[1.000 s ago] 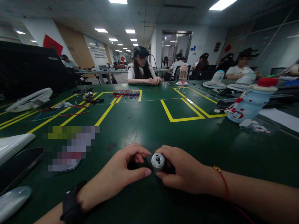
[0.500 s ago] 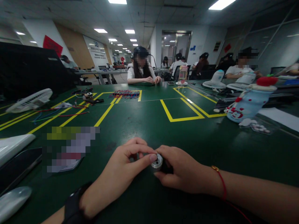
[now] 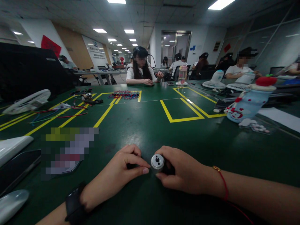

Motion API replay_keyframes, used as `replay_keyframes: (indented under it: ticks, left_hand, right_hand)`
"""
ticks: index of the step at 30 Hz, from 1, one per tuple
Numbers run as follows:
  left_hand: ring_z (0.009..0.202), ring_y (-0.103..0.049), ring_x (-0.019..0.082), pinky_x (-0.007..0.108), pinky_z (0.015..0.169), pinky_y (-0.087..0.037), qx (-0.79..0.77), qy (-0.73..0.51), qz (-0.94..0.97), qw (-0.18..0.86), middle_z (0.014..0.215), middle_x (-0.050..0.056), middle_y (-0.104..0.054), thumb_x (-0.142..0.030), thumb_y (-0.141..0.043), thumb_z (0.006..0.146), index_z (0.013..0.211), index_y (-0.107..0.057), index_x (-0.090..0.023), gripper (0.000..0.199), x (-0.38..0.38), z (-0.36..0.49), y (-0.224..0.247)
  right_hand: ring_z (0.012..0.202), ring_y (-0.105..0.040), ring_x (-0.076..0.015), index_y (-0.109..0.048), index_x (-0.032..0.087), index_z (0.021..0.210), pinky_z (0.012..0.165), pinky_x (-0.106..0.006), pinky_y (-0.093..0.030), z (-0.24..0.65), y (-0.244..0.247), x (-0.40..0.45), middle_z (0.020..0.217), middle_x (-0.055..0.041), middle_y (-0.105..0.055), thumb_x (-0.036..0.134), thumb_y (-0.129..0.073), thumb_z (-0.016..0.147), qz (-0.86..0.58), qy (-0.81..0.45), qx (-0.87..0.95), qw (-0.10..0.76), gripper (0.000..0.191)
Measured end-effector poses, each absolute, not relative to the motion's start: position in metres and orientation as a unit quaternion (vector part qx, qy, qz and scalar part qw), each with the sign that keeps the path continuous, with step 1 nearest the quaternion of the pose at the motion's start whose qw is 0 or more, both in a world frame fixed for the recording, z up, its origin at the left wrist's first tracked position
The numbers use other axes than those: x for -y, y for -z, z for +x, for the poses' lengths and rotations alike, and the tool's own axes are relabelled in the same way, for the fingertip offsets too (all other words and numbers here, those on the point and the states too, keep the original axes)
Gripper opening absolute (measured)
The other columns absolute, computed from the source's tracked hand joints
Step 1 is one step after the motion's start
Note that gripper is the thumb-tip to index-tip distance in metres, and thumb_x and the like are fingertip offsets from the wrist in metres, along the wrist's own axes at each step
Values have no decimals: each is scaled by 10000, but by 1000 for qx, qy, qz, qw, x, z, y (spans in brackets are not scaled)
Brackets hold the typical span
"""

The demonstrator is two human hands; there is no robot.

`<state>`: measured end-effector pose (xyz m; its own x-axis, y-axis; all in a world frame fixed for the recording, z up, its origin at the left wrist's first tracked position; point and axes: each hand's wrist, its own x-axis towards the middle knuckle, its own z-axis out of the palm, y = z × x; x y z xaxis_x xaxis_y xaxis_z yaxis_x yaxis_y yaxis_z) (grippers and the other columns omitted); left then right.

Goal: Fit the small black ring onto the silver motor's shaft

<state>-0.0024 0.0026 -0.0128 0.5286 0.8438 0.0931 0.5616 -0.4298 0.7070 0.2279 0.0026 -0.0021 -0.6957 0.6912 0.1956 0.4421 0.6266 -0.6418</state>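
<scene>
My right hand (image 3: pixel 179 170) is closed around a small motor (image 3: pixel 157 162), a short silver cylinder. Its round end faces up towards me, with a dark centre and two small dark holes. The lower part is hidden by my fingers and shadow. Just left of the motor is my left hand (image 3: pixel 128 165), its thumb and forefinger tips brought together in a pinch. Whether something tiny sits between them cannot be made out. A narrow gap separates these fingertips from the motor's rim.
Left on the green table (image 3: pixel 131 125) lie a computer mouse (image 3: pixel 14 203), a dark phone-like slab (image 3: pixel 21 168), a blurred packet (image 3: pixel 70 153), loose wires (image 3: pixel 63 112) and a white fan (image 3: pixel 28 101). A light-blue bottle (image 3: pixel 249 103) stands right. A person (image 3: pixel 140 70) sits opposite.
My left fingertips have moved off the motor's top to the left, baring its end face. My right hand keeps its hold. The person opposite has moved their hands apart.
</scene>
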Motion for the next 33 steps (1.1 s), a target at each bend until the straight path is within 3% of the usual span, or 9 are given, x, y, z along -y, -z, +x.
replay_keyframes:
  ticks: [7,10,16,21,24,28,33]
  left_hand:
    - [872,-557,181,291,779,-426,-446,-233,795,340,909,0,-577,-317,-597,875,877,-707,-257,125,-3,-5,3]
    - [808,-559,183,291,740,-432,-483,-263,767,329,858,8,-598,-346,-510,914,847,-657,-211,211,-5,-9,1]
    - [721,-540,174,255,636,-413,-540,-296,699,363,776,-17,-584,-410,-482,915,957,-624,-226,237,-14,-21,5]
    - [789,-567,184,288,708,-436,-518,-274,735,340,849,0,-610,-368,-476,925,950,-621,-220,209,-13,-20,4]
    - [803,-567,178,288,723,-447,-477,-245,785,310,899,14,-605,-253,-501,902,914,-629,-210,136,-10,-17,2]
    - [899,-561,179,302,795,-442,-423,-214,825,307,978,12,-591,-103,-497,853,892,-645,-229,198,-3,-11,0]
    - [1005,-525,222,370,900,-401,-426,-197,838,278,1042,15,-592,-171,-641,799,950,-650,-263,177,6,-2,0]
  right_hand:
    - [693,-475,-132,-555,175,1015,608,-254,-371,227,0,-2,875,-8,-564,185,-634,741,-329,-292,873,211,286]
    - [706,-484,-132,-554,176,1026,622,-255,-379,227,0,-2,892,-9,-573,174,-634,734,-329,-293,872,214,303]
    - [725,-495,-139,-555,177,1023,638,-262,-386,228,-2,-2,914,-18,-578,186,-628,743,-334,-294,870,212,290]
    - [723,-494,-139,-553,172,1019,643,-263,-387,228,-2,0,914,-21,-577,168,-625,733,-335,-298,868,216,295]
    - [713,-488,-141,-553,173,1008,632,-265,-383,228,-2,0,901,-22,-571,162,-621,730,-338,-299,866,216,286]
    - [710,-481,-148,-552,176,997,622,-269,-382,227,-2,0,887,-27,-565,163,-611,736,-346,-300,863,212,267]
    - [702,-470,-146,-547,173,996,612,-270,-380,227,-1,0,885,-26,-555,168,-613,737,-346,-297,864,214,267]
